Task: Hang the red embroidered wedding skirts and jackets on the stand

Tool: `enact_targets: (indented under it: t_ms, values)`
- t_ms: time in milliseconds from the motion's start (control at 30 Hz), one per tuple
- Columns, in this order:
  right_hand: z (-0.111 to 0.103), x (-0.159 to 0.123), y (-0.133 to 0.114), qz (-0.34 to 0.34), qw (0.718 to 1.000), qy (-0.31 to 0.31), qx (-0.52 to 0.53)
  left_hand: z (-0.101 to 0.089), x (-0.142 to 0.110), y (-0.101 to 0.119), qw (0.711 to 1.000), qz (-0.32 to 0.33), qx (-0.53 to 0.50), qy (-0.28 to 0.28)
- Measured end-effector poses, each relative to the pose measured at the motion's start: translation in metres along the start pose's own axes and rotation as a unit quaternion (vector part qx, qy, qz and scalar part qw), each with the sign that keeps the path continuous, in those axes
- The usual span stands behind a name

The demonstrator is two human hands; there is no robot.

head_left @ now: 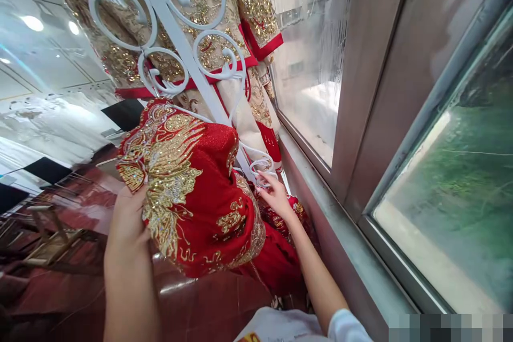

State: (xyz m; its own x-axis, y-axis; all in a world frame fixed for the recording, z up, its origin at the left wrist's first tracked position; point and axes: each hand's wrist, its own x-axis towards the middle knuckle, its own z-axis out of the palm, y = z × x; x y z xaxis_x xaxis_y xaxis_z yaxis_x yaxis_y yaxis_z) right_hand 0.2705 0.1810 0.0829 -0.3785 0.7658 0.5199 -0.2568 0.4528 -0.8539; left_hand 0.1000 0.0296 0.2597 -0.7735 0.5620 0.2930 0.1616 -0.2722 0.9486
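A red garment (192, 192) with gold embroidery hangs in front of me, draped against a white ornate metal rack (180, 48). My left hand (128, 219) grips the garment's left edge from below, its fingers hidden behind the cloth. My right hand (274, 195) reaches to the rack's lower scrollwork (260, 165), with its fingers pinched on a white curl of metal beside the garment's right side.
A beige and gold embroidered garment (224, 5) with red trim hangs higher on the rack. A window (312, 64) and its grey sill (320, 197) run along the right. Dark red floor tiles (216, 304) lie below. Wooden chairs (44, 235) stand at the left.
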Motion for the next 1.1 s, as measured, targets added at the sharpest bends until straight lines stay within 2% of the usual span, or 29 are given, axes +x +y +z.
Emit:
enact_targets:
  t_ms: [133,200,267,333,400,500,567,633,700,767,833,900,967,1000,1100]
  values:
    - [0.042,0.055,-0.001,-0.089,0.983,-0.157,-0.005,-0.008,0.001,0.001,0.999,-0.009,0.025,-0.030]
    - [0.063,0.068,-0.004,-0.123,0.964,-0.235,-0.028,-0.010,0.002,-0.003,0.999,-0.002,0.023,-0.034]
    - [0.076,0.071,-0.009,-0.116,0.951,-0.279,-0.058,-0.013,0.004,-0.008,0.999,0.003,0.016,-0.043]
    - [0.074,0.066,-0.018,-0.084,0.958,-0.256,-0.100,-0.016,0.005,-0.011,0.999,0.009,0.016,-0.046]
    - [0.056,0.057,-0.037,-0.068,0.973,-0.174,-0.133,-0.018,0.007,-0.013,0.999,0.013,0.022,-0.042]
    - [0.011,0.032,-0.080,-0.097,0.985,-0.010,-0.142,-0.016,0.007,-0.016,0.999,0.014,0.019,-0.048]
    - [-0.021,0.008,-0.106,-0.119,0.975,0.079,-0.172,-0.011,0.006,-0.020,0.998,0.013,0.013,-0.060]
    - [-0.046,-0.017,-0.114,-0.094,0.956,0.130,-0.246,-0.003,0.006,-0.026,0.998,0.018,0.004,-0.063]
    - [-0.063,-0.037,-0.101,-0.031,0.935,0.119,-0.333,0.006,0.005,-0.032,0.998,0.033,-0.012,-0.052]
    - [-0.070,-0.048,-0.074,0.024,0.924,0.051,-0.378,0.017,0.007,-0.038,0.997,0.057,-0.027,-0.044]
    - [-0.068,-0.051,-0.050,0.060,0.922,-0.004,-0.383,0.030,0.011,-0.041,0.995,0.083,-0.024,-0.057]
    - [-0.059,-0.053,-0.040,0.084,0.917,0.010,-0.391,0.043,0.017,-0.041,0.991,0.107,-0.019,-0.084]
    - [-0.044,-0.058,-0.046,0.072,0.909,0.052,-0.406,0.054,0.026,-0.037,0.985,0.128,-0.031,-0.110]
    - [-0.035,-0.061,-0.052,0.047,0.911,0.054,-0.405,0.058,0.030,-0.034,0.982,0.133,-0.045,-0.123]
    - [-0.007,-0.069,-0.058,-0.044,0.930,-0.027,-0.364,0.063,0.037,-0.031,0.975,0.117,-0.091,-0.163]
